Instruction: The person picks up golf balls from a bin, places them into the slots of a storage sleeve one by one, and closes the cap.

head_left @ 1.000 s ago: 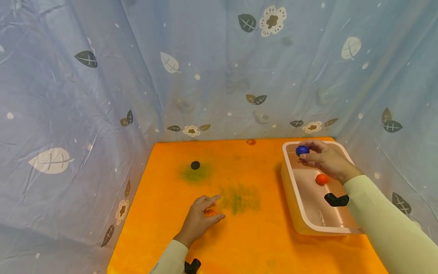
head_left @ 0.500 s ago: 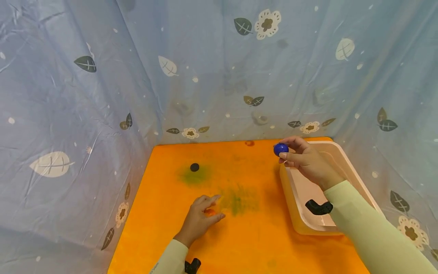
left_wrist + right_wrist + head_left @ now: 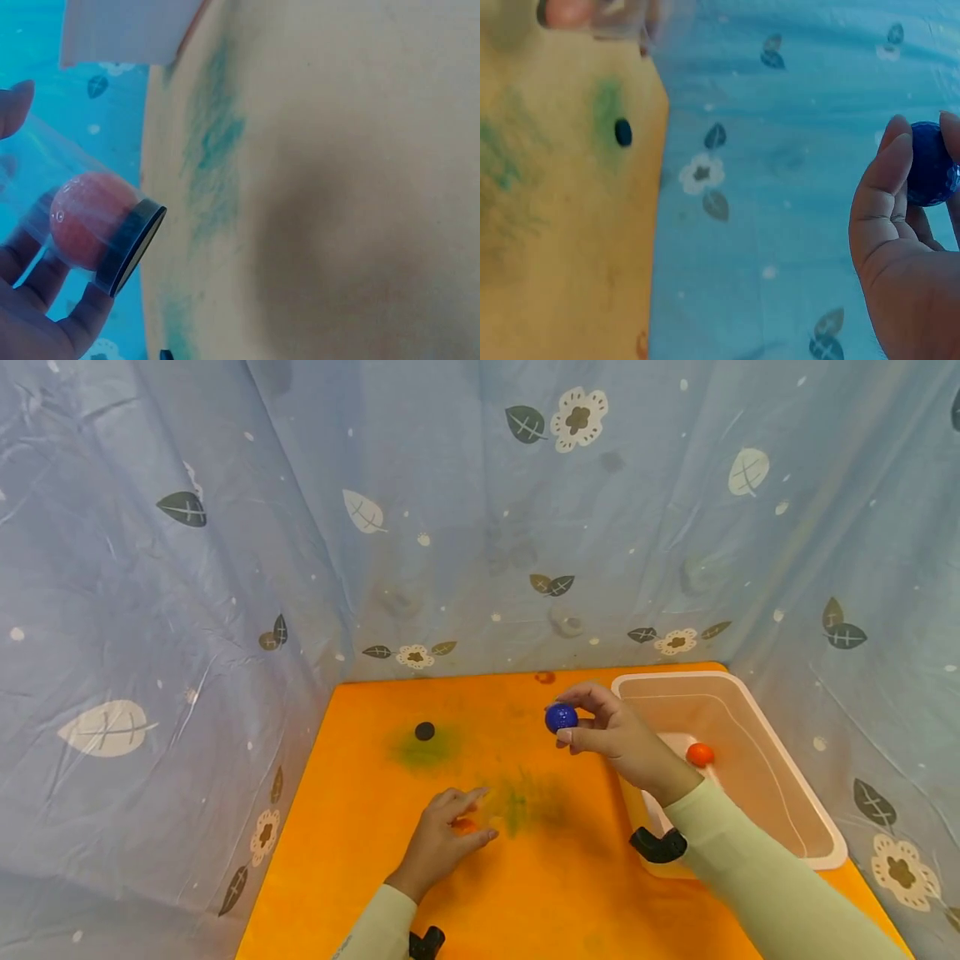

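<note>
My right hand (image 3: 622,735) pinches a blue golf ball (image 3: 561,718) between thumb and fingers, above the orange table and left of the tub. In the right wrist view the dimpled blue golf ball (image 3: 932,166) shows at the fingertips. My left hand (image 3: 441,837) grips a clear tube (image 3: 56,161) with a black end (image 3: 129,251). An orange-red ball (image 3: 88,217) lies inside the tube, against that end. From the head view the tube barely shows, and the orange ball (image 3: 465,827) appears between thumb and fingers.
A pale plastic tub (image 3: 832,852) stands at the right of the orange table (image 3: 540,902), holding a red-orange ball (image 3: 701,754). A small black disc (image 3: 424,731) lies at the back left. Patterned blue curtain (image 3: 480,527) encloses the table at the back and sides.
My right hand has carried the blue golf ball leftward from over the tub to above the table. The red-orange ball in the tub shows again. My left hand has stayed nearly still.
</note>
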Available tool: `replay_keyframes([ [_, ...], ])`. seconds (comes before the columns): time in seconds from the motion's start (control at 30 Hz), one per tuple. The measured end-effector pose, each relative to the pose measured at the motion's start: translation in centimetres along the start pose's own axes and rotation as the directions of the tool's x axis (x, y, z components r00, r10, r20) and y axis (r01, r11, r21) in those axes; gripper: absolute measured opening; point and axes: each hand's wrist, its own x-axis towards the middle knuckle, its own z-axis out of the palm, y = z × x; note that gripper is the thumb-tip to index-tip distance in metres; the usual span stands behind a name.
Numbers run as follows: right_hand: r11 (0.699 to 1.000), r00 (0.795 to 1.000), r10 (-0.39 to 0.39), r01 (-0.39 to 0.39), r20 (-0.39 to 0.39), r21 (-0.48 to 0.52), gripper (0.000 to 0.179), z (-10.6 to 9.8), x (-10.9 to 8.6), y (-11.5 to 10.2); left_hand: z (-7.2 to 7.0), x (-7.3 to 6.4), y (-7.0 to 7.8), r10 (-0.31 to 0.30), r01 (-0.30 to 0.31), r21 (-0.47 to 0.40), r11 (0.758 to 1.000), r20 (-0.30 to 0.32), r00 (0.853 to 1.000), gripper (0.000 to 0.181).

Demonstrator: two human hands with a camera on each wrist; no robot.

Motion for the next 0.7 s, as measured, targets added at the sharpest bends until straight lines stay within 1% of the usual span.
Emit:
replay_keyframes([
  [0.1,1.0,0.999,0.021,-0.021,0.038,0.0,0.041,1.5,0.2,0.5,0.1,0.1,0.0,0.012,-0.012,0.009,1.0,-0.006,1.0,0.064],
  [0.17,0.999,0.997,0.049,-0.048,0.066,-0.003,0.04,2.4,0.3,1.0,0.1,0.2,0.1,0.018,-0.018,0.013,1.0,-0.009,1.0,0.064],
  [0.27,0.997,0.991,0.081,-0.082,0.111,0.007,0.038,3.7,0.4,1.8,0.2,0.2,0.2,0.027,-0.027,0.016,1.0,-0.012,1.0,0.064],
  [0.4,0.992,0.981,0.124,-0.123,0.15,-0.015,0.041,5.1,0.3,3.0,0.2,0.3,0.2,0.039,-0.039,0.016,0.999,-0.021,0.999,0.062],
  [0.53,0.985,0.973,0.168,-0.157,0.157,-0.077,0.041,6.2,0.2,4.2,0.3,0.3,0.2,0.058,-0.057,0.019,0.998,-0.025,0.998,0.061],
  [0.63,0.976,0.969,0.196,-0.176,0.153,-0.13,0.039,6.8,0.1,4.9,0.3,0.2,0.2,0.064,-0.064,0.02,0.998,-0.024,0.998,0.061],
  [0.7,0.972,0.966,0.206,-0.184,0.155,-0.145,0.038,7.1,0.0,5.3,0.3,0.2,0.2,0.068,-0.067,0.019,0.998,-0.025,0.997,0.062],
])
